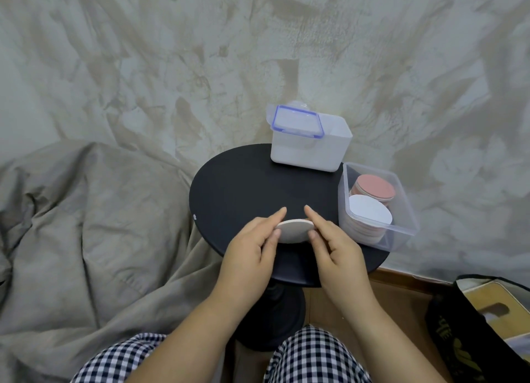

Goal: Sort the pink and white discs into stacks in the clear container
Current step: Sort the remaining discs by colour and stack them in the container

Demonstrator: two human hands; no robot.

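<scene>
Left hand [250, 249] and right hand [334, 246] pinch one white disc [293, 231] over the black table [243, 187]. Clear container [401, 236] with pink stack [375, 186] and white stack [370, 210] stands just right; white box [307, 151] behind.

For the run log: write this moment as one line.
left hand: pinches disc | right hand: pinches disc | container: pink stack, white stack | step: disc not yet placed
</scene>
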